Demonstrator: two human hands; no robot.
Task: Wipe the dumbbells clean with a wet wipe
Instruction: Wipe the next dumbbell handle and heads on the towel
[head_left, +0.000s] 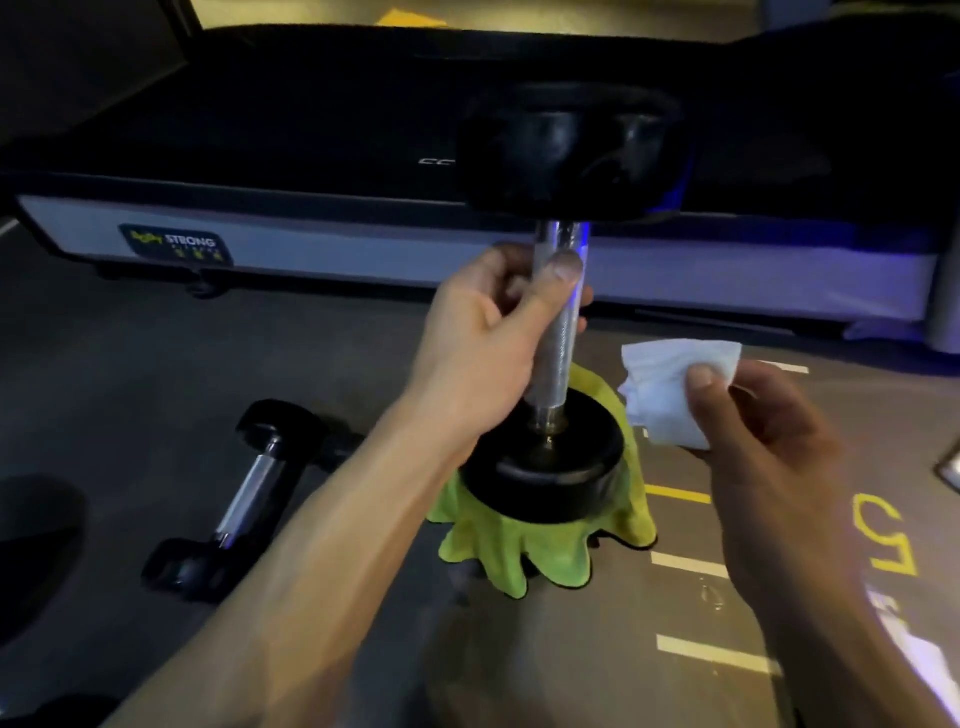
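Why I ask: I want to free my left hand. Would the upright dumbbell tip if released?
Probably it could. The upright dumbbell stands on one end atop a rumpled green cloth, a soft footing. Its upper head sits high, so it looks top-heavy. The left hand grips its handle, likely steadying it.

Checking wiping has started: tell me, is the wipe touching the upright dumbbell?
Apart. The head view shows floor between the wipe and the upright dumbbell.

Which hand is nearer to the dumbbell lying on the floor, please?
Left. The left hand grips the upright dumbbell's handle, above and right of the lying dumbbell; the right hand, holding the wipe, is farther right.
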